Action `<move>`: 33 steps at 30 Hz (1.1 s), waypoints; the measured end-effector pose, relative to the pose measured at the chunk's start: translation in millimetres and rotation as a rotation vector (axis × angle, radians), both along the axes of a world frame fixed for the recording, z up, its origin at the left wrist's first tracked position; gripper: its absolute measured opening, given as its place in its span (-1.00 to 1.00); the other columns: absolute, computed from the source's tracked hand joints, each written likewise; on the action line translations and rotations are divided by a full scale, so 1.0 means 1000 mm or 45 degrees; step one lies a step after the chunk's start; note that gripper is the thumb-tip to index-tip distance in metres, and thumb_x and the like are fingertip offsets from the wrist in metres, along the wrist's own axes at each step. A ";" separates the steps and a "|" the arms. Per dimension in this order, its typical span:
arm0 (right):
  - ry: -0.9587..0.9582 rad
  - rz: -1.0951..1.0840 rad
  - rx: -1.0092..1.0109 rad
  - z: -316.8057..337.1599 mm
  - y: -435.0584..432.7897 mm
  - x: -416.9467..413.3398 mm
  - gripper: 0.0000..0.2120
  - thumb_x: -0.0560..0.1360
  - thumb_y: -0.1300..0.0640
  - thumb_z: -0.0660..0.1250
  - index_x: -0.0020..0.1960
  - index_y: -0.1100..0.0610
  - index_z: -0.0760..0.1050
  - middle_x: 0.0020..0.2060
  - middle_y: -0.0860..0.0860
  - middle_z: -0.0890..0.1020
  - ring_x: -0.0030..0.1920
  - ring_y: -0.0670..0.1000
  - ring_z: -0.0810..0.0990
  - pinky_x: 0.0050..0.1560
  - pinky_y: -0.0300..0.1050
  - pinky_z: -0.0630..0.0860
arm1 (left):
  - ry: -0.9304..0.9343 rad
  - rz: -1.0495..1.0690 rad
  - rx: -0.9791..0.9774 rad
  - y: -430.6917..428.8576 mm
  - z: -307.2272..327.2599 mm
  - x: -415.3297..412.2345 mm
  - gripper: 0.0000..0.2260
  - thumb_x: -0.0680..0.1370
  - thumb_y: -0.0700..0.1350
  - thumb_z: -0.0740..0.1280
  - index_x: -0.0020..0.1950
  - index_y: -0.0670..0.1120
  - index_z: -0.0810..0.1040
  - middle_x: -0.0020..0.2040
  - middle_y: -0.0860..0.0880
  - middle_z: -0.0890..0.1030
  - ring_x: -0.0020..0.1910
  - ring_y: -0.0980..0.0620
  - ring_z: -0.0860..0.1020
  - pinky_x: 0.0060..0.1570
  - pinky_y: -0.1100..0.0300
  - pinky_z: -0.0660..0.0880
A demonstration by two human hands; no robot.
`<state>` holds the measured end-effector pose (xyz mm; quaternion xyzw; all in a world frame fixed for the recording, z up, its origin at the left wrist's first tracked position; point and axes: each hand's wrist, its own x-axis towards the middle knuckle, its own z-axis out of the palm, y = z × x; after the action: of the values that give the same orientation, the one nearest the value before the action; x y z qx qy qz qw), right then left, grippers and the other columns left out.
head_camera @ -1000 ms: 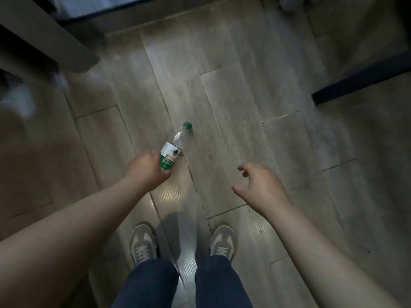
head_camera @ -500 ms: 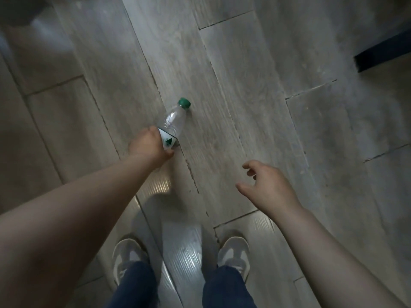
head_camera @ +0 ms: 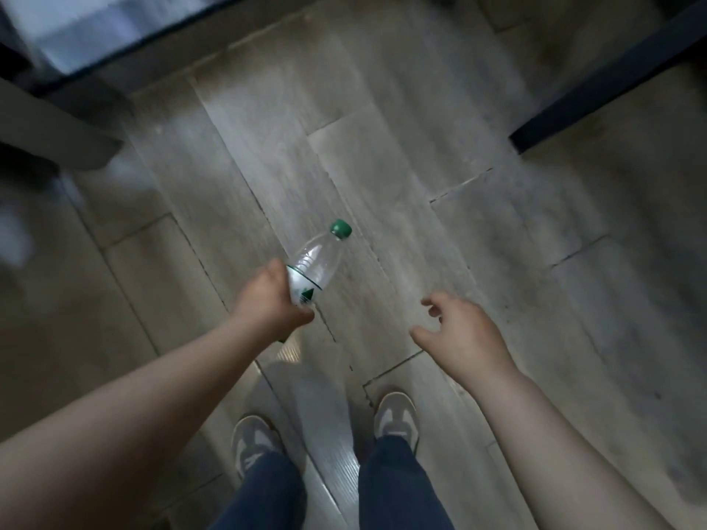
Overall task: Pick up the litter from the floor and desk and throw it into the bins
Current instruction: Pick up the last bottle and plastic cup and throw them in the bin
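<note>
bottle (head_camera: 315, 262) sits mid-frame, gripped round its base by the left hand (head_camera: 267, 300), likely carried binward; right hand (head_camera: 465, 336) hangs empty, fingers loosely spread.

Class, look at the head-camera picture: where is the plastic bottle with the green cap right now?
The plastic bottle is left of centre in the head view, held by its lower body in the left hand, green cap pointing away, above the wood-look floor.
</note>
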<state>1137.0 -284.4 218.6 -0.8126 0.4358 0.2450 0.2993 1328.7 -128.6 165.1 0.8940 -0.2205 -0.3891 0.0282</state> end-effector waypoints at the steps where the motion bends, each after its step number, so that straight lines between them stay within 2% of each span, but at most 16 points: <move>1: -0.008 -0.026 -0.002 0.023 0.000 -0.006 -0.54 0.43 -0.03 0.37 0.30 0.05 0.47 0.15 0.03 0.60 0.16 0.04 0.54 0.08 -0.12 0.45 | -0.003 -0.003 -0.040 -0.005 0.027 -0.004 -0.55 0.31 0.01 0.48 0.02 -0.11 0.33 -0.04 -0.11 0.45 -0.13 -0.08 0.42 -0.24 0.15 0.31; 9: -0.083 -0.361 -0.086 0.207 -0.014 -0.083 -0.56 0.43 -0.01 0.40 0.29 0.04 0.48 0.16 0.01 0.60 0.16 0.02 0.55 0.12 -0.13 0.47 | 0.052 -0.250 -0.233 -0.056 0.239 -0.062 -0.60 0.31 0.04 0.44 -0.02 -0.09 0.33 -0.08 -0.08 0.50 -0.14 -0.11 0.49 -0.30 0.16 0.30; 13: -0.179 -0.605 -0.162 0.291 -0.021 -0.138 -0.58 0.42 -0.02 0.42 0.26 0.01 0.49 0.14 -0.02 0.59 0.15 -0.02 0.55 0.15 -0.13 0.47 | 0.124 -0.397 -0.371 -0.092 0.330 -0.106 -0.61 0.30 0.06 0.43 -0.05 -0.05 0.32 -0.11 -0.03 0.49 -0.19 -0.04 0.48 -0.36 0.16 0.30; 18: -0.247 -0.835 -0.306 0.385 -0.030 -0.206 -0.59 0.41 -0.03 0.43 0.24 -0.03 0.51 0.09 -0.07 0.60 0.11 -0.05 0.55 0.06 -0.19 0.44 | 0.125 -0.607 -0.491 -0.142 0.433 -0.164 -0.60 0.32 0.06 0.43 0.02 -0.03 0.34 -0.12 0.02 0.47 -0.20 0.04 0.48 -0.27 0.12 0.47; 25: -0.346 -1.087 -0.429 0.496 -0.045 -0.308 -0.57 0.41 -0.01 0.46 0.25 0.00 0.51 0.09 -0.08 0.60 0.10 -0.07 0.56 0.10 -0.20 0.46 | 0.134 -0.754 -0.648 -0.202 0.551 -0.253 -0.64 0.30 0.03 0.43 -0.04 -0.03 0.35 -0.11 0.02 0.51 -0.15 -0.01 0.52 -0.19 0.08 0.54; 28: -0.382 -1.186 -0.457 0.534 -0.052 -0.351 -0.56 0.43 -0.02 0.45 0.28 -0.01 0.48 0.11 -0.09 0.58 0.12 -0.10 0.54 0.08 -0.22 0.45 | 0.112 -0.818 -0.704 -0.222 0.593 -0.292 -0.64 0.30 0.04 0.43 -0.05 -0.02 0.34 -0.11 0.03 0.50 -0.17 0.02 0.51 -0.23 0.13 0.48; 31: -0.394 -1.258 -0.455 0.566 -0.060 -0.386 -0.55 0.46 -0.01 0.43 0.32 0.01 0.45 0.15 -0.08 0.56 0.15 -0.09 0.52 0.12 -0.21 0.46 | 0.147 -0.834 -0.719 -0.235 0.626 -0.329 -0.64 0.30 0.04 0.44 -0.05 0.00 0.35 -0.10 0.05 0.50 -0.19 0.06 0.52 -0.26 0.13 0.51; 33: -0.385 -1.273 -0.443 0.581 -0.063 -0.403 -0.53 0.46 -0.02 0.42 0.34 0.00 0.43 0.17 -0.09 0.55 0.16 -0.09 0.51 0.14 -0.20 0.46 | 0.195 -0.817 -0.723 -0.239 0.639 -0.350 -0.66 0.30 0.04 0.45 -0.08 0.03 0.35 -0.13 0.08 0.51 -0.23 0.12 0.53 -0.34 0.21 0.50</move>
<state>733.6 -347.1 799.6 -0.5701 0.7550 -0.1222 0.3000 978.9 -367.4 804.4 0.7055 -0.5827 -0.3673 0.1669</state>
